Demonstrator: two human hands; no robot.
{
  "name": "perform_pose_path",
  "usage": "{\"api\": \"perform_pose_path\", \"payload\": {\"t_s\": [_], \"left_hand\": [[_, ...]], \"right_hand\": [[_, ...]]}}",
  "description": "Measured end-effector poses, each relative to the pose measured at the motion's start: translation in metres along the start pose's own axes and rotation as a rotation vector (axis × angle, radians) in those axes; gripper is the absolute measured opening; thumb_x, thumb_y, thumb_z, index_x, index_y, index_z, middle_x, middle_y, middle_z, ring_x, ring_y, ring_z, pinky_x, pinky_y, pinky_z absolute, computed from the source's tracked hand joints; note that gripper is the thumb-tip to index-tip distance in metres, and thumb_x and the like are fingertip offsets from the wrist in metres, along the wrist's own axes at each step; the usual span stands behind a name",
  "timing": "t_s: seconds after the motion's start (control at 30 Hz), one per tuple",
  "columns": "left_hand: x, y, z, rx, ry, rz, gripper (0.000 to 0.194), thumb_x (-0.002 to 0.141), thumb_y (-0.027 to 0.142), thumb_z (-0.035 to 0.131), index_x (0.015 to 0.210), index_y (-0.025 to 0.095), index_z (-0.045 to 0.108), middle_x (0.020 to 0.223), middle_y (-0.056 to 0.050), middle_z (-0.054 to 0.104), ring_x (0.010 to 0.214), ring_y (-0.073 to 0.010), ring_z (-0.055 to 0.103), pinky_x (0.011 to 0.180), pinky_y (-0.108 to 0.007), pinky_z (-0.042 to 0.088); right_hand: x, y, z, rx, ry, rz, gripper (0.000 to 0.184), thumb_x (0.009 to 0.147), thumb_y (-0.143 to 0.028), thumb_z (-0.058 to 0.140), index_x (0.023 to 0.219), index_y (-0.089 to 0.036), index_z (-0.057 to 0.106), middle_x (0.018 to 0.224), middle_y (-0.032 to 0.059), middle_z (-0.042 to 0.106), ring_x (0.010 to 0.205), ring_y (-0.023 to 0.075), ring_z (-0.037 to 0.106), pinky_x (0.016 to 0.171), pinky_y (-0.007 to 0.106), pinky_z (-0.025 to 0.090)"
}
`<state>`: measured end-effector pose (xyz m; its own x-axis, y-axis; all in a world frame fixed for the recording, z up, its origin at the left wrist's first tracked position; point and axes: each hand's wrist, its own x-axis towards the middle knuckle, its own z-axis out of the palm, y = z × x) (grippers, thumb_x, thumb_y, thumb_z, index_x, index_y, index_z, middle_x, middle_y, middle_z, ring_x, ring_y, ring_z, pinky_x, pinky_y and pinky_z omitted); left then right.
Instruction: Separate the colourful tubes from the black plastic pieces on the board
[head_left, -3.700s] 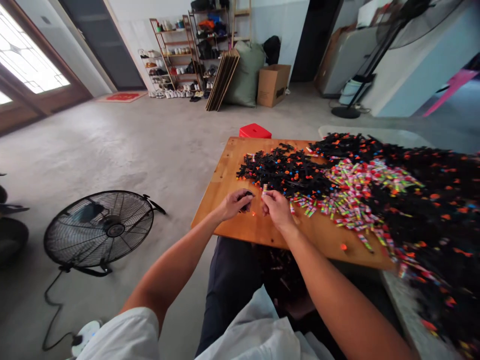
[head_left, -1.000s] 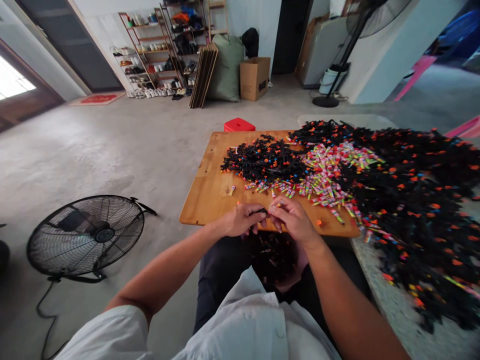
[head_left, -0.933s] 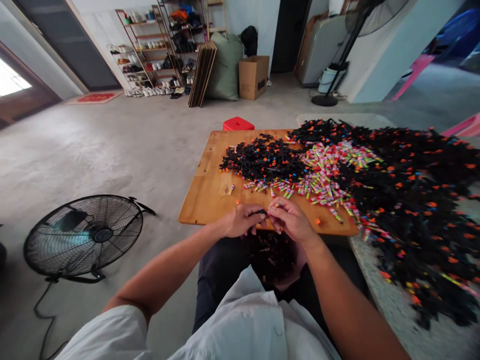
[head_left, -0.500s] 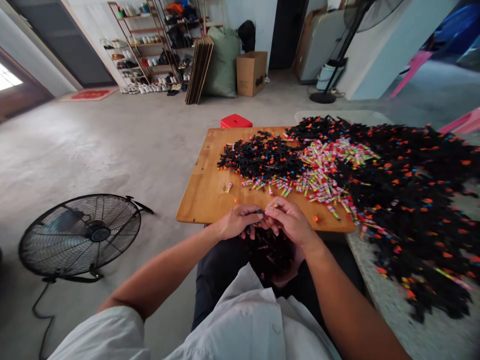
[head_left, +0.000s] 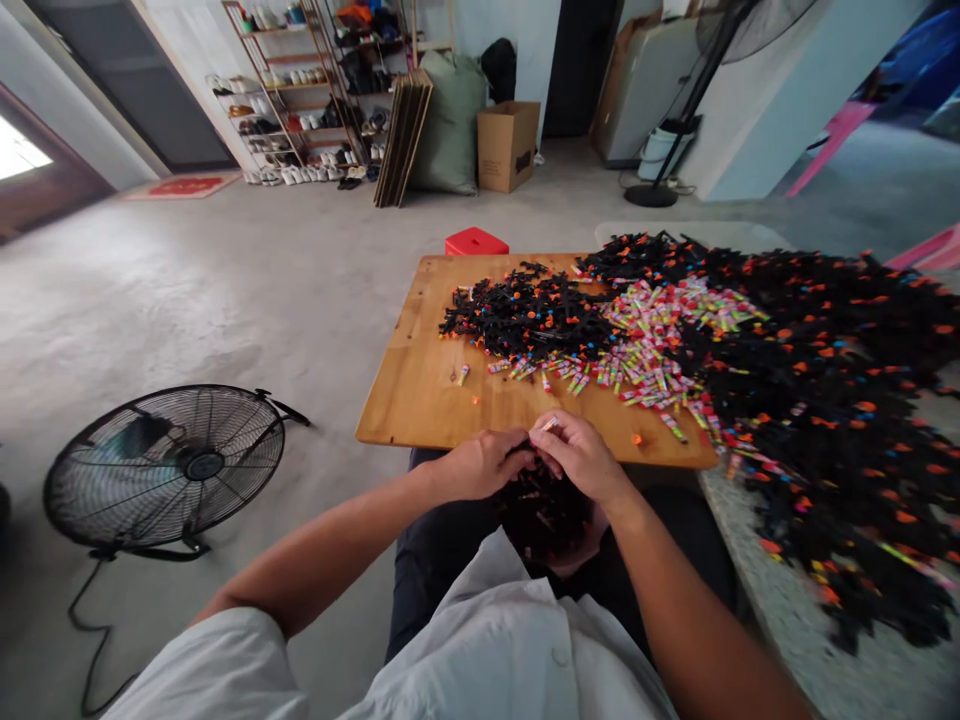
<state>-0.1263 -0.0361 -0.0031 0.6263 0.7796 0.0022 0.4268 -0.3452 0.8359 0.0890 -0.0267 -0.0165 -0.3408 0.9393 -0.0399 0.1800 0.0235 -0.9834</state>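
My left hand (head_left: 484,464) is closed, thumb and fingers pinching a small black plastic piece (head_left: 525,443) that is mostly hidden. Touching it from the right, my right hand (head_left: 577,455) grips a small tube with a printed label (head_left: 550,425) between thumb and fingers. Both hands meet over the table's near edge. Just beneath them, on my lap, is a container of dark pieces (head_left: 546,512). Ahead lie a pile of black plastic pieces with orange and blue bits (head_left: 532,315) and a heap of small pink, yellow and green labelled tubes (head_left: 652,335).
The wooden table (head_left: 397,400) adjoins a stone-like surface (head_left: 757,560) heaped with more black pieces (head_left: 840,400). Two loose orange bits (head_left: 637,440) lie near the front edge. A floor fan (head_left: 202,466) stands left; a red stool (head_left: 476,241) is behind the table.
My hands have drawn closer together, and the left fingers have curled in, covering more of the black piece. The whole view has shifted slightly.
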Motion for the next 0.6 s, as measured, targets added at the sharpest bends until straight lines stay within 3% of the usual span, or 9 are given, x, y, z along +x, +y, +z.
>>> {"api": "perform_pose_path", "payload": {"t_s": [0.1, 0.27, 0.33, 0.4, 0.5, 0.6], "left_hand": [[0.002, -0.025, -0.017, 0.069, -0.078, 0.009, 0.03, 0.099, 0.041, 0.061, 0.118, 0.02, 0.071, 0.109, -0.008, 0.077, 0.097, -0.0197, 0.072, 0.087, -0.027, 0.054], [0.035, -0.087, -0.075, 0.309, 0.38, -0.364, 0.027, 0.099, 0.028, 0.053, 0.115, 0.016, 0.073, 0.117, -0.012, 0.075, 0.107, -0.0248, 0.069, 0.098, -0.036, 0.052], [0.055, -0.106, -0.097, 0.384, 0.506, -0.484, 0.032, 0.099, 0.024, 0.052, 0.125, 0.016, 0.07, 0.124, -0.014, 0.072, 0.114, -0.0261, 0.066, 0.101, -0.037, 0.05], [0.074, -0.118, -0.116, 0.478, 0.57, -0.519, 0.042, 0.099, 0.02, 0.051, 0.139, 0.017, 0.063, 0.136, -0.016, 0.066, 0.122, -0.0273, 0.062, 0.106, -0.038, 0.047], [0.094, -0.126, -0.137, 0.595, 0.583, -0.538, 0.051, 0.098, 0.02, 0.051, 0.149, 0.014, 0.053, 0.146, -0.02, 0.058, 0.129, -0.0292, 0.056, 0.109, -0.041, 0.042], [0.104, -0.13, -0.145, 0.609, 0.536, -0.521, 0.051, 0.096, 0.024, 0.057, 0.146, 0.017, 0.055, 0.141, -0.016, 0.063, 0.124, -0.0276, 0.056, 0.108, -0.039, 0.041]], "right_hand": [[-0.005, 0.017, -0.016, -0.309, -0.122, 0.086, 0.013, 0.089, -0.032, 0.066, 0.081, -0.022, 0.068, 0.062, -0.0033, 0.063, 0.055, 0.0143, 0.055, 0.054, 0.025, 0.039], [0.0, 0.032, -0.023, -0.647, -0.29, 0.232, 0.011, 0.084, -0.03, 0.073, 0.079, -0.02, 0.072, 0.072, 0.0028, 0.073, 0.066, 0.019, 0.064, 0.062, 0.028, 0.041], [0.02, 0.027, -0.013, -0.709, -0.26, 0.178, 0.016, 0.09, -0.035, 0.068, 0.084, -0.021, 0.073, 0.081, 0.0056, 0.077, 0.075, 0.0213, 0.068, 0.067, 0.029, 0.043], [0.05, 0.019, 0.003, -0.781, -0.152, 0.075, 0.019, 0.096, -0.033, 0.059, 0.092, -0.022, 0.074, 0.092, 0.0074, 0.078, 0.087, 0.0231, 0.07, 0.073, 0.03, 0.045], [0.101, 0.005, 0.028, -0.947, 0.01, 0.006, 0.028, 0.101, -0.026, 0.049, 0.117, -0.024, 0.072, 0.119, 0.0105, 0.073, 0.101, 0.025, 0.069, 0.082, 0.033, 0.047], [0.136, -0.001, 0.046, -1.139, -0.004, 0.045, 0.039, 0.102, -0.019, 0.041, 0.133, -0.025, 0.065, 0.133, 0.0137, 0.063, 0.103, 0.0265, 0.069, 0.084, 0.036, 0.049]]}}
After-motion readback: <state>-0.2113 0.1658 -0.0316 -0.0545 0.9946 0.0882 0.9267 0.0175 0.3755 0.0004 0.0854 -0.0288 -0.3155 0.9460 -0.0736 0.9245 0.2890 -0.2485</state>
